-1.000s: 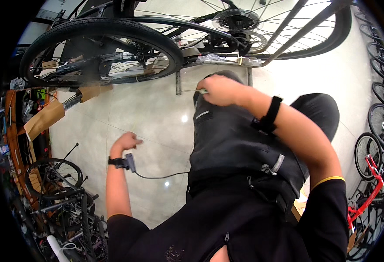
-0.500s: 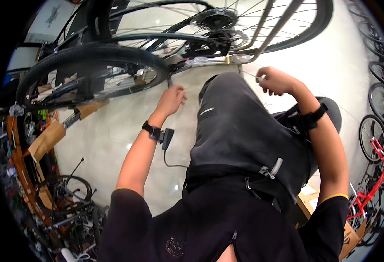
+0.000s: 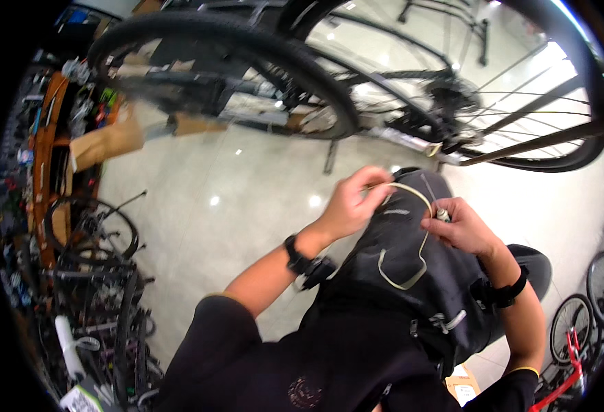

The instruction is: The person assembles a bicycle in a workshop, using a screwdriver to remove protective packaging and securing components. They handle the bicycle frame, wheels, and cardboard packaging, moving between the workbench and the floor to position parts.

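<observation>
The left hand's [image 3: 349, 206] thumb and forefinger are drawn together on the upper stretch of a thin, pale-yellow, flexible cord [image 3: 412, 189], though blur hides exactly where they pinch. The right hand [image 3: 463, 230] has its fingers closed around the short whitish handle of a slim tool with a thin metal shaft [image 3: 443, 215]. The cord also runs down right at these fingertips; whether they grip it too, I cannot tell.

From the left fingers the cord arches rightward to the right fingertips, bowing up away from the body. It then drops and curls back left into an open loop over the thigh in dark-grey trousers [image 3: 446, 281]. That loop lies nearer the right hand, below its fingers. The tool sits to the right of the left fingers and slightly closer to the body, its shaft slanting up and leftward beside the cord's arch; I cannot tell whether the two touch.

Farther out, beyond the knee, stands a dark bicycle's black-tyred rear wheel [image 3: 549, 165], with another black-tyred wheel [image 3: 347, 113] to its left, over the pale tiled floor [image 3: 247, 206].
</observation>
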### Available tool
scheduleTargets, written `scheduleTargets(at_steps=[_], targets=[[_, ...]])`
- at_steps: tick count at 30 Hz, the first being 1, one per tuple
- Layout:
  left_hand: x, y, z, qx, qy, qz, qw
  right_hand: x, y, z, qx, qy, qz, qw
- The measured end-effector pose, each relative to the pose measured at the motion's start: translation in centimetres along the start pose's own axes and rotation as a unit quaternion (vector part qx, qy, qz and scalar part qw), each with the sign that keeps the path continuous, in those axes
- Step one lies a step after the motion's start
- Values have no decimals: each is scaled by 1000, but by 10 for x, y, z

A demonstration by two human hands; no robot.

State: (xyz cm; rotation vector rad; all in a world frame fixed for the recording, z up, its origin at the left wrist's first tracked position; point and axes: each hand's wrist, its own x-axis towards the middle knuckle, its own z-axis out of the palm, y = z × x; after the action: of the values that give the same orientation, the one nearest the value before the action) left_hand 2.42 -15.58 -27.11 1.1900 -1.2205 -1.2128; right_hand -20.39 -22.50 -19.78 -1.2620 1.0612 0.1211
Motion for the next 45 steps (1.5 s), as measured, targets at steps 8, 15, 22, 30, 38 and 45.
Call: scheduleTargets(at_steps=[8,15,22,30,38,45], targets=[[-49,-60,-33,293,-184,-200,917,-102,-5,-110,-30,-29,-9,999],[-104,-19,-18,392,-332,-297,804,-159,1,-188,-182,-41,-27,982],[-140,44,-25,340,-237,-409,813,-248,9,-254,-100,105,101,984],[-133,176,-41,294,-98,-501,808,-423,46,-284,5,246,200,948],[0,320,58,373,-260,-408,792,-584,26,-302,32,308,273,911],[121,353,174,394,-85,-310,861,-595,19,-402,-57,265,227,936]])
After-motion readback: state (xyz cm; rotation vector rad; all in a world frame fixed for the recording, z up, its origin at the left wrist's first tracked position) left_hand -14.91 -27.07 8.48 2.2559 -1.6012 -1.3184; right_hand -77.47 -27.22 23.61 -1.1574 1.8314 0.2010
